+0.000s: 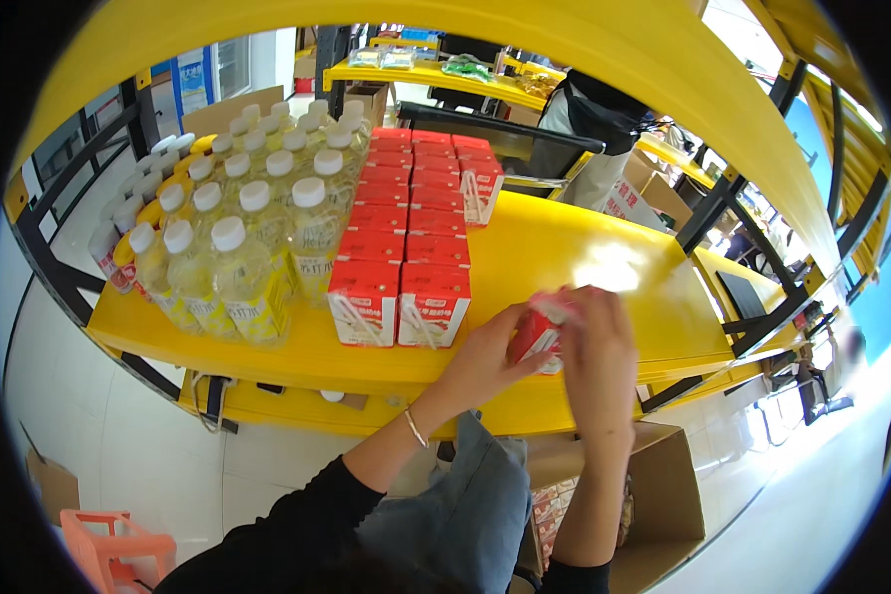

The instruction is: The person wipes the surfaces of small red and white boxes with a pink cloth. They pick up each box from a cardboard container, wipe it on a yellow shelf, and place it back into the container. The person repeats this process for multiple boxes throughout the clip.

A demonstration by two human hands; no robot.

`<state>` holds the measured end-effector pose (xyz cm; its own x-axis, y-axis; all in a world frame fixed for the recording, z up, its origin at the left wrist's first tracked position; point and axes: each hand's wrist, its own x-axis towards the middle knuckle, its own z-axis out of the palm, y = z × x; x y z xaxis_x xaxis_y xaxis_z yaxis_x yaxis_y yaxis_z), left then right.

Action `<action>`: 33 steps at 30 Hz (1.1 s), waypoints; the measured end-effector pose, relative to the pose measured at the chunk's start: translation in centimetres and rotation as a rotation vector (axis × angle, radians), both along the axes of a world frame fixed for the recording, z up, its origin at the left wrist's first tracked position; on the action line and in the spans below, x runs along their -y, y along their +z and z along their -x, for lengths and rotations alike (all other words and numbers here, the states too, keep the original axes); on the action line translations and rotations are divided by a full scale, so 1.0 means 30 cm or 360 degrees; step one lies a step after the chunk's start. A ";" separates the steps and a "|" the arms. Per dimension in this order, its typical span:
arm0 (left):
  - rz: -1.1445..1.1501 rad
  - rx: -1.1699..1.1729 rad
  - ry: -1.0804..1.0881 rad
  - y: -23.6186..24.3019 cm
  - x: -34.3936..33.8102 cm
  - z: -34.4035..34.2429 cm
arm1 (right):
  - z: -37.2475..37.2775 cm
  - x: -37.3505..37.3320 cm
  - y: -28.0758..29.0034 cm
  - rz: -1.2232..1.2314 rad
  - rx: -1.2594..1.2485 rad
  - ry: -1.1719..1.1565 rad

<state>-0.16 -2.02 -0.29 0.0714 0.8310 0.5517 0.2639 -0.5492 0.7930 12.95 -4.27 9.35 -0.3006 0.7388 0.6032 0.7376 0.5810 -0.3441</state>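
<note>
A small red and white drink carton point(535, 337) is held between my two hands above the front of the yellow shelf point(544, 238). My left hand point(487, 351) is closed round its near left side, thumb along the front. My right hand point(601, 361) reaches over from the right, its fingers closed on the top of the carton and a little blurred. Just left of my hands, matching red drink cartons point(434, 282) stand in tight rows running back, straws on their front faces. Further left are rows of clear bottles point(252, 262) with white caps and yellow-green labels.
Cans and yellow-capped items point(129, 223) line the shelf's left end. Below to the right sits an open cardboard box point(663, 495) with packages inside. A pink stool point(119, 544) stands at lower left. A person point(589, 139) stands beyond the shelf; yellow beams frame it above.
</note>
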 end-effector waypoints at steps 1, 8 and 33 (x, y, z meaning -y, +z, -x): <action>0.0026 0.0017 -0.0025 0.006 0.005 0.002 | 0.018 0.001 -0.029 -0.0108 0.0155 -0.0073; 0.0160 0.0137 -0.0170 0.001 0.001 0.015 | -0.003 0.034 -0.038 -0.0195 0.0434 0.0012; 0.0160 0.0145 -0.0165 0.001 0.009 0.017 | -0.048 0.029 -0.105 0.0129 -0.0130 -0.0396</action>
